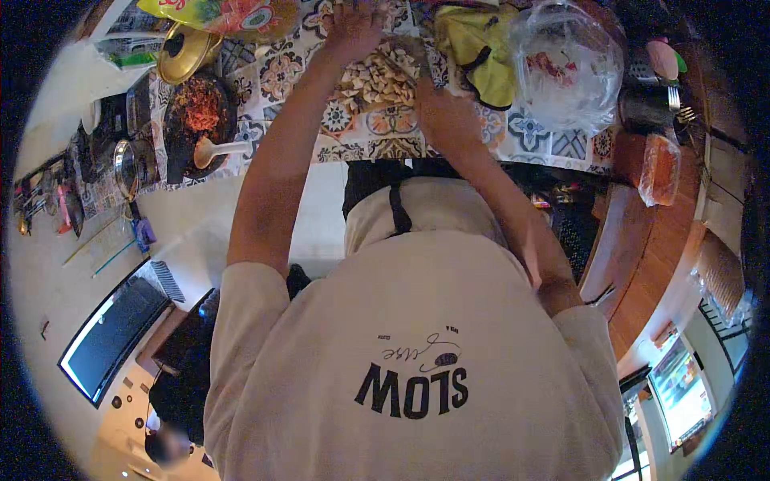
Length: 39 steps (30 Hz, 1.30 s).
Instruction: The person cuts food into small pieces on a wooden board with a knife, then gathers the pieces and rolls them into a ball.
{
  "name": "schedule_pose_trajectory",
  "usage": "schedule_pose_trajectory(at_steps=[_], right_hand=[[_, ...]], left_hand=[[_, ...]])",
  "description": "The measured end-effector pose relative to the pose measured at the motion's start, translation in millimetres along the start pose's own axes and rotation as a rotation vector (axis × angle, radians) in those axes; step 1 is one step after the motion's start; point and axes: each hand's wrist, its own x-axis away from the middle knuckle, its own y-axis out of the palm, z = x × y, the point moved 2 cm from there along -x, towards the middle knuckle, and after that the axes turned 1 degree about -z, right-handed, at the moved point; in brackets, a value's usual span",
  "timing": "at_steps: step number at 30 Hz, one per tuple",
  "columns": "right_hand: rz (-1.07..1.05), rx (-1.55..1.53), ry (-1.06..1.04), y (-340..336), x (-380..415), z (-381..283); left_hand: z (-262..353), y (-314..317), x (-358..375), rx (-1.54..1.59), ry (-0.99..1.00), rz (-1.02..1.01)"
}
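A pile of pale chopped pieces [377, 78] lies on the patterned tile surface [393, 120], between my hands. Just beyond the pile, my left hand [353, 30] reaches to the top edge of the view, fingers spread and holding nothing I can see. On the pile's right side is my right hand [446, 119], closed, with its fingers mostly hidden. A dark, narrow, blade-like shape runs up from it, too dim to name. Close to this hand, a crumpled yellow-green cloth [484, 56] rests on the tiles.
At left stand a dark stone mortar [223, 108] with red paste, a pale-handled pestle [220, 150] and a gold-coloured lid [188, 52]. A clear plastic bag [569, 88] with reddish bits sits at right. Beyond it are forks [680, 104] and an orange wrapped pack [661, 168].
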Motion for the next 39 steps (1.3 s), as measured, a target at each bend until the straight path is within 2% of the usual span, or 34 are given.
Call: schedule_pose_trajectory(at_steps=[2, 5, 8, 11, 14, 17, 20, 23, 26, 27, 30, 32, 35, 39], right_hand=[[-0.037, -0.036, 0.020, -3.9, -2.8, -0.9], [0.035, -0.010, -0.011, -10.8, -0.2, -4.3], [0.008, 0.091, -0.041, -1.9, 1.2, -5.7], [0.037, 0.106, -0.050, 7.2, 1.3, -5.6], [0.019, 0.103, -0.049, 17.0, 0.4, -3.7], [0.045, 0.060, -0.030, 19.9, -3.8, -6.6], [0.023, 0.182, -0.020, 25.2, -3.8, -9.7], [0.088, 0.072, -0.083, 23.3, -1.2, -7.4], [-0.033, 0.006, 0.026, 12.5, -2.7, -10.7], [-0.008, -0.058, 0.019, 8.9, -1.8, -9.1], [0.051, -0.222, -0.034, 7.0, 2.8, 6.8], [0.091, -0.304, -0.096, 14.2, 5.1, 25.6], [-0.043, -0.207, 0.048, -9.2, 16.8, 20.5], [-0.148, -0.083, 0.156, -3.1, 17.5, 15.5]], left_hand=[[32.2, -65.3, 16.0, 0.376, -0.300, -0.095], [21.0, -60.3, 14.6, 0.658, -0.199, -0.090], [19.0, -40.4, 21.0, 0.273, -0.181, 0.068], [22.0, -29.0, 25.0, 0.219, -0.141, 0.124], [-1.6, 28.6, 18.4, -0.164, 0.238, 0.664], [12.0, 9.5, 23.2, 0.002, 0.056, 0.404], [36.1, -37.1, 32.9, 0.150, -0.129, 0.160], [54.5, -76.2, 35.0, 0.206, -0.278, -0.138], [41.1, -46.2, 29.4, 0.283, -0.266, -0.130], [44.5, -60.8, 30.3, 0.292, -0.298, -0.205], [36.0, -48.4, 31.3, 0.284, -0.212, -0.131], [35.7, -49.3, 30.0, 0.296, -0.235, -0.133], [27.7, -29.8, 24.5, 0.211, -0.213, -0.151], [37.8, -50.3, 32.7, 0.213, -0.233, -0.127]])
